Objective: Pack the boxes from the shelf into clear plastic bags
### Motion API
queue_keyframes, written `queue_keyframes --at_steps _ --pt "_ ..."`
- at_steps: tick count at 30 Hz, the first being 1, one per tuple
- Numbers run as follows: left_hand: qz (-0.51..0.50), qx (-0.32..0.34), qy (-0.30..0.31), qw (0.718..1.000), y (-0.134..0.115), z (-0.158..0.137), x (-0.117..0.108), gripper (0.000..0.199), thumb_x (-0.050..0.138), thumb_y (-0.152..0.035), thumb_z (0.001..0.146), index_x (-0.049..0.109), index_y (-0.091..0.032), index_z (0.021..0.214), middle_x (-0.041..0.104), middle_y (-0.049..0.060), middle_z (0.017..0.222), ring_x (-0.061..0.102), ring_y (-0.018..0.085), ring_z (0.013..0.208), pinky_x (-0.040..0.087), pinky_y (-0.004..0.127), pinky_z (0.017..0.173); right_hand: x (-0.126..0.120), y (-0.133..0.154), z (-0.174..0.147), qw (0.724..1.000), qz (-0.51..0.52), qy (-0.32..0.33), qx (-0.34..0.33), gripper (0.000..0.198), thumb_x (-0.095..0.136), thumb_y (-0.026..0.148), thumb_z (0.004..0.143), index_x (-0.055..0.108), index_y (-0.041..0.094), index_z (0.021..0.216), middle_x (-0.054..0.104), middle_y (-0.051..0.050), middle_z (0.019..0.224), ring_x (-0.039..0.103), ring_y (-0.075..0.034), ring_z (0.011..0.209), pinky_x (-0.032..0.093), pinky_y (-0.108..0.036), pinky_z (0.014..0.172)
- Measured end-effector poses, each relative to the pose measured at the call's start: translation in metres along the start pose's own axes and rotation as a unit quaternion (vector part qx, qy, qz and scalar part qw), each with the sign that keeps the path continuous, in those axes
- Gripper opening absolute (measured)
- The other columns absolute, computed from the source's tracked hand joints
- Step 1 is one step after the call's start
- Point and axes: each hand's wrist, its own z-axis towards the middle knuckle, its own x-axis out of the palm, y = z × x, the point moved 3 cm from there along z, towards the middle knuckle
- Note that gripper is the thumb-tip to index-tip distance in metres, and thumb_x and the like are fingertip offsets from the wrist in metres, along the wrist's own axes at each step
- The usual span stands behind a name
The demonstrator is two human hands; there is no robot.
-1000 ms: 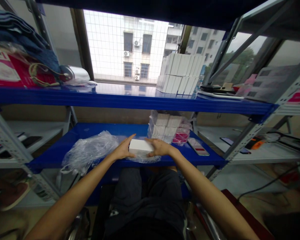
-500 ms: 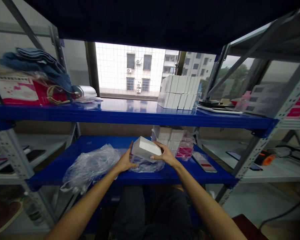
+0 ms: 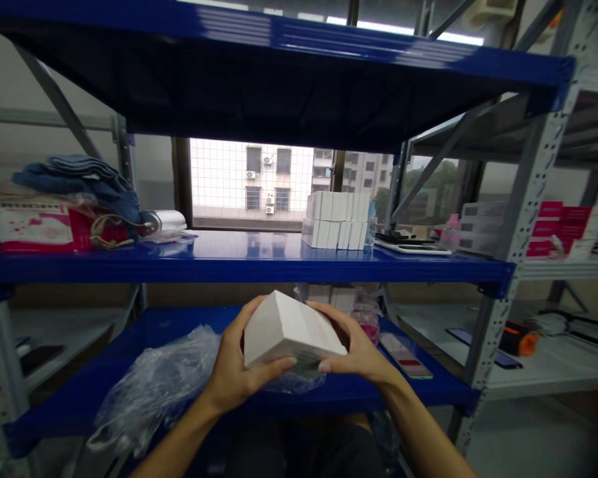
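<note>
Between my two hands is a bundle of white boxes [image 3: 294, 325], raised above the lower blue shelf and tilted toward me. My left hand [image 3: 239, 362] wraps its left side, thumb along the bottom edge. On the right side my right hand [image 3: 351, 345] grips it, with its thumb under the near corner. Clear plastic wrap [image 3: 296, 383] lies on the shelf below the bundle. A larger heap of crumpled clear plastic [image 3: 164, 382] lies left of my left hand, partly over the shelf's front edge.
White boxes [image 3: 336, 222] stand stacked on the middle blue shelf [image 3: 249, 269]. Behind my right hand, bagged boxes [image 3: 331, 297] sit on the lower shelf [image 3: 179, 322], near a phone [image 3: 406, 355]. Folded denim [image 3: 80, 179] tops a red-and-white carton [image 3: 34, 226]. A metal upright [image 3: 503, 292] bounds the right.
The bundle of white boxes has come up and nearer to me. My left hand has closed from a looser hold to a firm wrap around it. The view has tilted up.
</note>
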Motion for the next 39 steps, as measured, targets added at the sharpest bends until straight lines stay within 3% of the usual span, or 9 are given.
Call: queue_keyframes --at_steps 7,11,14,17,19,22,25,30,39 --pt "-0.168 -0.058 -0.081 0.981 -0.048 0.052 -0.008 0.062 0.081 -0.054 0.075 0.066 -0.018 0.123 0.076 0.009 0.103 0.072 0.03 0.096 0.061 0.043 0.087 -0.005 0.078 0.018 0.997 0.01 -0.03 -0.066 0.08 0.092 0.04 0.068 0.056 0.036 0.14 0.063 -0.009 0.139 0.065 -0.032 0.123 0.055 -0.05 0.103" --pt "-0.19 -0.058 -0.065 0.978 -0.065 0.114 0.0 0.054 0.084 -0.058 0.069 0.071 -0.016 0.101 0.076 0.011 0.098 0.073 0.032 0.098 0.063 0.045 0.085 -0.014 0.107 0.047 0.987 -0.018 -0.129 -0.09 0.076 0.092 0.045 0.067 0.059 0.037 0.135 0.067 -0.008 0.13 0.072 -0.031 0.105 0.063 -0.05 0.091" --pt "-0.187 -0.048 -0.03 0.981 -0.07 0.166 0.017 0.062 0.081 -0.061 0.074 0.066 -0.018 0.116 0.073 0.012 0.11 0.073 0.029 0.098 0.063 0.047 0.083 -0.029 0.123 0.072 0.967 -0.062 -0.218 -0.117 0.073 0.089 0.048 0.069 0.059 0.031 0.134 0.07 -0.008 0.125 0.073 -0.03 0.102 0.063 -0.051 0.089" --pt "-0.115 -0.016 -0.031 0.993 -0.07 0.216 0.037 0.066 0.06 -0.063 0.092 0.046 -0.026 0.145 0.063 0.014 0.137 0.071 0.028 0.11 0.06 0.049 0.093 -0.057 0.142 0.104 0.929 -0.146 -0.299 -0.164 0.076 0.083 0.054 0.074 0.056 0.027 0.139 0.069 -0.01 0.124 0.071 -0.032 0.105 0.063 -0.053 0.088" --pt "0.022 0.044 -0.049 0.998 -0.072 0.245 0.051 0.069 0.053 -0.056 0.099 0.03 -0.028 0.157 0.051 0.015 0.152 0.061 0.03 0.128 0.051 0.052 0.106 -0.082 0.157 0.128 0.884 -0.246 -0.347 -0.195 0.075 0.078 0.056 0.077 0.054 0.027 0.142 0.066 -0.011 0.13 0.066 -0.035 0.117 0.059 -0.056 0.093" --pt "0.227 0.136 -0.029 0.964 -0.072 0.278 0.075 0.07 0.05 -0.042 0.101 0.022 -0.02 0.162 0.038 0.017 0.163 0.038 0.033 0.149 0.033 0.054 0.121 -0.124 0.178 0.168 0.794 -0.413 -0.408 -0.178 0.075 0.073 0.057 0.08 0.053 0.024 0.144 0.063 -0.014 0.134 0.057 -0.04 0.127 0.048 -0.064 0.102" --pt "0.355 0.12 0.041 0.926 -0.065 0.295 0.099 0.063 0.044 -0.036 0.1 0.033 -0.012 0.158 0.035 0.021 0.164 0.027 0.037 0.154 0.025 0.057 0.123 -0.159 0.185 0.2 0.745 -0.491 -0.431 -0.137 0.074 0.074 0.055 0.081 0.053 0.022 0.143 0.063 -0.016 0.134 0.056 -0.041 0.127 0.043 -0.063 0.106" --pt "0.458 0.117 0.083 0.877 -0.052 0.294 0.121 0.064 0.051 -0.038 0.095 0.04 -0.016 0.153 0.034 0.021 0.164 0.026 0.041 0.153 0.029 0.063 0.118 -0.187 0.16 0.222 0.749 -0.532 -0.392 -0.037 0.076 0.081 0.055 0.076 0.056 0.025 0.142 0.065 -0.016 0.131 0.058 -0.04 0.124 0.044 -0.057 0.105" --pt "0.472 0.116 0.108 0.867 -0.044 0.294 0.118 0.076 0.058 -0.038 0.09 0.029 -0.019 0.158 0.024 0.02 0.168 0.023 0.041 0.155 0.029 0.062 0.119 -0.186 0.128 0.23 0.783 -0.489 -0.385 -0.015 0.082 0.073 0.057 0.084 0.042 0.028 0.153 0.061 -0.016 0.132 0.058 -0.039 0.124 0.046 -0.057 0.104"
